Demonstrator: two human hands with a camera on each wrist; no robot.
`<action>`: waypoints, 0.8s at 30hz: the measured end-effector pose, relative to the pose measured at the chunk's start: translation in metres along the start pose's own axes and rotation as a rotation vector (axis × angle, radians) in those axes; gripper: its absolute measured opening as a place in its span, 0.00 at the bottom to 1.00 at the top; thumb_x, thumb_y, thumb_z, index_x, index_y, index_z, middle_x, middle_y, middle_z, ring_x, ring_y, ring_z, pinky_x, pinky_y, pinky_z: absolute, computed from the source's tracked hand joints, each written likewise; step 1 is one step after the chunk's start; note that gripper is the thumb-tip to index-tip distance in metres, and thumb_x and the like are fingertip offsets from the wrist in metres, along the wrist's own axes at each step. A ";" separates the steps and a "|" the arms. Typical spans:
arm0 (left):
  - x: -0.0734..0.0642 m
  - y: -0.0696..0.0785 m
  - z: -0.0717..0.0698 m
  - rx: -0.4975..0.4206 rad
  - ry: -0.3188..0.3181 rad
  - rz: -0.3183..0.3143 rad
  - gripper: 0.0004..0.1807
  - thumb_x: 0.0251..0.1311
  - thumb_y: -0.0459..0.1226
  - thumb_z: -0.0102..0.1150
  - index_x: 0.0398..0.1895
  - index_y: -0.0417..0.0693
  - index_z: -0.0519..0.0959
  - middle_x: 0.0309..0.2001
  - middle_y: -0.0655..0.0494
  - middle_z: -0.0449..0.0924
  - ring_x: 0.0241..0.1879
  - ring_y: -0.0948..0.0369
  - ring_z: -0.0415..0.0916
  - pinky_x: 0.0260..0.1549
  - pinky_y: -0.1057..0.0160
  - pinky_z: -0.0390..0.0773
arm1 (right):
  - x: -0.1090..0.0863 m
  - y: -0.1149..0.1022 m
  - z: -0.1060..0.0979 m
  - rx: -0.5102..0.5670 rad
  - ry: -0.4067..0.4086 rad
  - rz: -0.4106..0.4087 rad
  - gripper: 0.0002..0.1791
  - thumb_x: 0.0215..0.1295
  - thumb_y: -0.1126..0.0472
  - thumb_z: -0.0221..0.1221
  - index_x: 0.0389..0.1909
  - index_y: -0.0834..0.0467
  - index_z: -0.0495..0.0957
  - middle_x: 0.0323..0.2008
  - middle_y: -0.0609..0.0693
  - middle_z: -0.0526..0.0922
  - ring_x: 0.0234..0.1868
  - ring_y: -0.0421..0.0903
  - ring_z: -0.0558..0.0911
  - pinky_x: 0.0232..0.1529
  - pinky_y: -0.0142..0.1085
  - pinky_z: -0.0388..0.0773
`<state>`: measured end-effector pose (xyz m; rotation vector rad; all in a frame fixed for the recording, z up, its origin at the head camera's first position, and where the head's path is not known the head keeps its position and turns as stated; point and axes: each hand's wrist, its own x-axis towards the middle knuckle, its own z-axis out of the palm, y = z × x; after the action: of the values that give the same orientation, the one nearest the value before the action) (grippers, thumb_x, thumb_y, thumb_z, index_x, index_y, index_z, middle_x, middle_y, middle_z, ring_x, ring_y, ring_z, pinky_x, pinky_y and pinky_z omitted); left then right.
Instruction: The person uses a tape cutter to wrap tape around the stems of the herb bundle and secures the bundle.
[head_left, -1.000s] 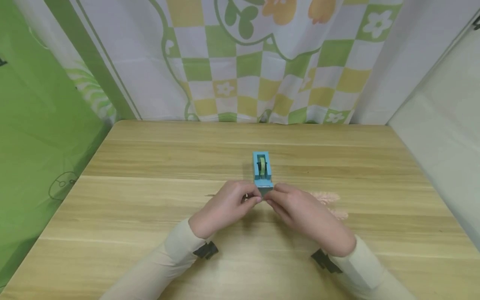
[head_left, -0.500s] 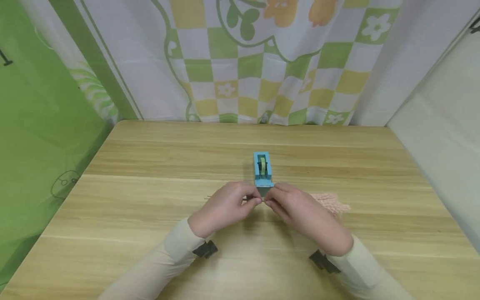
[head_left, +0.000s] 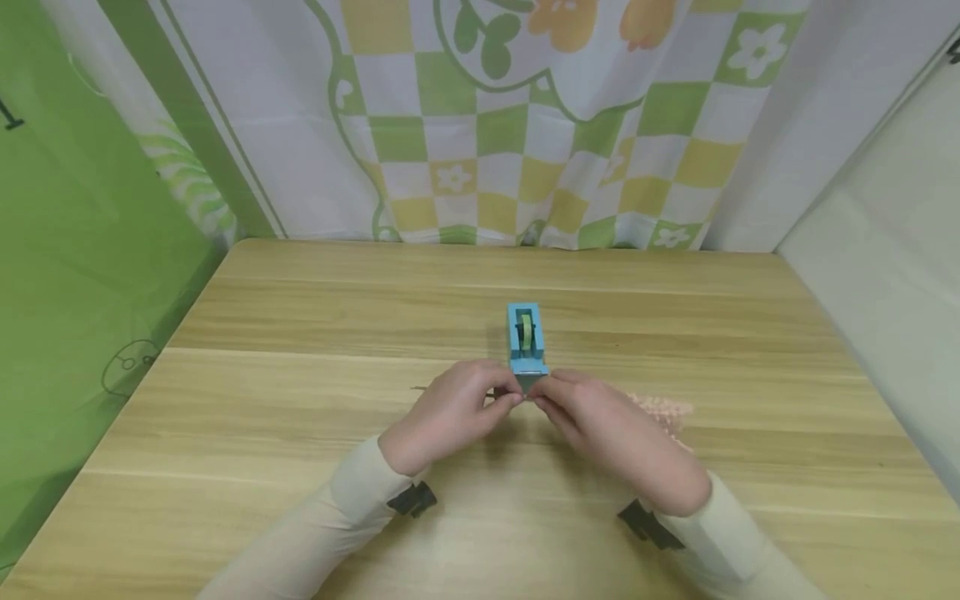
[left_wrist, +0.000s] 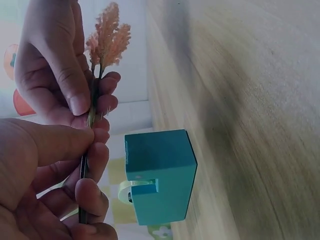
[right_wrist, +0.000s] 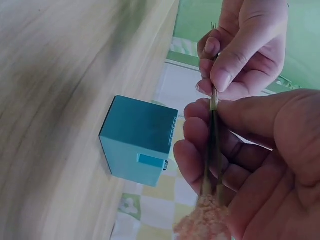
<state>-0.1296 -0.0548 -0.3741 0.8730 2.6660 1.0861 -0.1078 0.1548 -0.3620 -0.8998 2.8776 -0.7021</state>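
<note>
A small bunch of thin dark stems with fluffy pink plumes (left_wrist: 110,35) is held level between both hands, above the table. My left hand (head_left: 453,408) pinches the stems (left_wrist: 83,185) between thumb and fingers, their bare ends pointing left. My right hand (head_left: 611,429) pinches them on the plume side, its thumb and fingertips right beside the left ones. Around the stems, where the fingertips meet, a pale greenish band (right_wrist: 214,103) shows, looking like tape. Just beyond the hands stands a blue tape dispenser (head_left: 528,365) with a light green tape roll (head_left: 527,332).
The wooden table (head_left: 337,317) reaches back to a checked curtain (head_left: 502,167). Green fabric (head_left: 67,292) hangs at the left, a pale wall (head_left: 885,208) stands at the right. Dark straps (head_left: 412,499) sit at both wrists.
The pink plumes have turned about the stems' axis: spread apart earlier, then bunched, now tilted differently. Both hands keep nearly the same place, and the dispenser stays put.
</note>
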 end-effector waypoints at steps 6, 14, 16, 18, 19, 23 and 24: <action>0.000 0.001 0.000 -0.006 0.012 0.007 0.05 0.70 0.34 0.64 0.41 0.43 0.88 0.40 0.56 0.88 0.38 0.63 0.82 0.40 0.66 0.82 | 0.002 0.004 0.001 0.030 -0.005 -0.019 0.08 0.75 0.66 0.60 0.49 0.59 0.86 0.42 0.51 0.89 0.43 0.42 0.86 0.47 0.41 0.87; 0.000 0.000 0.000 -0.011 0.002 0.005 0.05 0.69 0.33 0.63 0.39 0.43 0.88 0.38 0.56 0.87 0.38 0.63 0.80 0.40 0.67 0.81 | 0.003 0.005 0.003 0.044 0.005 -0.009 0.06 0.75 0.64 0.60 0.44 0.59 0.85 0.40 0.50 0.89 0.41 0.40 0.84 0.47 0.40 0.86; 0.001 0.000 -0.001 -0.014 -0.016 0.003 0.06 0.70 0.34 0.62 0.39 0.42 0.88 0.36 0.56 0.86 0.36 0.64 0.78 0.38 0.67 0.79 | 0.003 0.005 0.003 0.039 0.005 -0.003 0.05 0.75 0.64 0.61 0.43 0.59 0.85 0.39 0.49 0.88 0.40 0.39 0.83 0.46 0.39 0.86; 0.001 -0.001 -0.001 -0.021 -0.034 -0.001 0.07 0.72 0.34 0.61 0.38 0.42 0.88 0.36 0.56 0.84 0.35 0.64 0.76 0.37 0.67 0.79 | 0.003 0.005 0.003 0.034 0.002 0.002 0.04 0.74 0.64 0.61 0.42 0.59 0.85 0.37 0.47 0.87 0.38 0.37 0.82 0.44 0.38 0.85; 0.001 0.000 -0.001 -0.025 -0.040 -0.006 0.08 0.72 0.34 0.61 0.38 0.42 0.87 0.36 0.56 0.84 0.34 0.64 0.76 0.37 0.67 0.78 | 0.003 0.005 0.003 0.032 0.002 0.002 0.04 0.74 0.65 0.61 0.42 0.59 0.84 0.36 0.46 0.86 0.37 0.37 0.81 0.43 0.37 0.85; 0.001 -0.001 -0.001 -0.032 -0.045 -0.016 0.08 0.73 0.34 0.61 0.39 0.42 0.88 0.36 0.56 0.85 0.34 0.64 0.75 0.38 0.66 0.78 | 0.003 0.005 0.003 0.047 -0.003 0.001 0.03 0.74 0.65 0.62 0.41 0.59 0.84 0.35 0.45 0.85 0.36 0.36 0.79 0.42 0.36 0.84; 0.001 -0.001 -0.001 -0.032 -0.044 -0.017 0.08 0.72 0.34 0.61 0.39 0.42 0.88 0.36 0.56 0.85 0.35 0.63 0.75 0.38 0.66 0.78 | 0.003 0.005 0.003 0.055 -0.003 -0.001 0.03 0.74 0.65 0.62 0.41 0.59 0.84 0.35 0.45 0.85 0.36 0.36 0.79 0.41 0.36 0.84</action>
<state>-0.1309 -0.0552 -0.3738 0.8574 2.6085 1.0893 -0.1122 0.1551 -0.3665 -0.8945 2.8404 -0.7748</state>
